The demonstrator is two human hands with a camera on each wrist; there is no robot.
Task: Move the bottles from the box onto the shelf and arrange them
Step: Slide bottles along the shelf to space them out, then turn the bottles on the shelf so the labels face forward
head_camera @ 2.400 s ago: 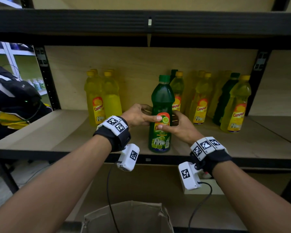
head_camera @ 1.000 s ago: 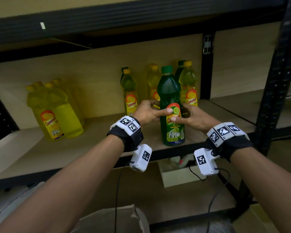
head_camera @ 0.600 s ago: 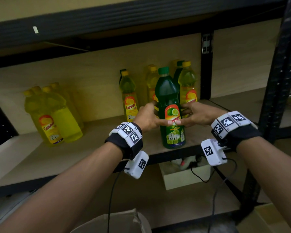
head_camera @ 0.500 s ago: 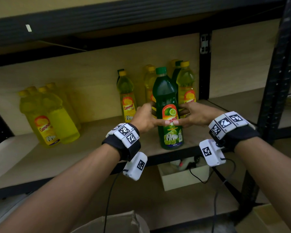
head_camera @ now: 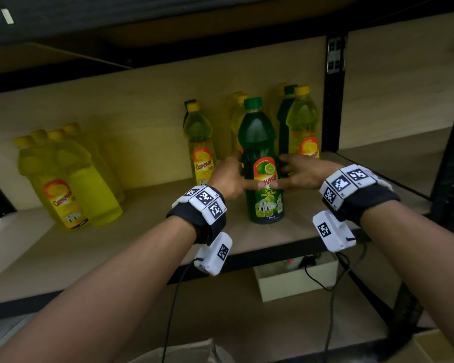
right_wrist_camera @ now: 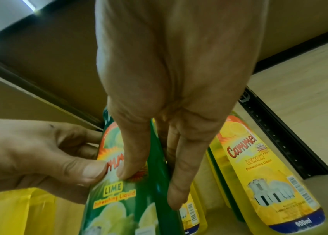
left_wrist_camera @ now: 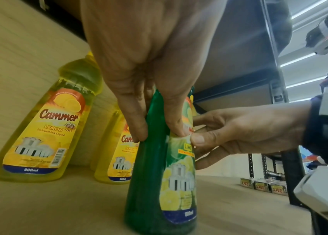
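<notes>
A green lime dishwashing bottle stands upright on the wooden shelf, near its front edge. My left hand grips it from the left and my right hand from the right. Both thumbs press its label at the front and the fingers wrap its sides. Yellow lemon bottles and a dark green bottle stand just behind it. The box shows only as a cardboard edge at the bottom.
Another group of yellow bottles stands at the shelf's left. A black upright post bounds the bay just right of the bottles. Bare shelf lies between the two bottle groups. A small white box with cables sits on the level below.
The green bottle, held in both hands throughout, has shifted from the shelf's middle to the right, close in front of the right-hand group. Over the last half second it barely moves.
</notes>
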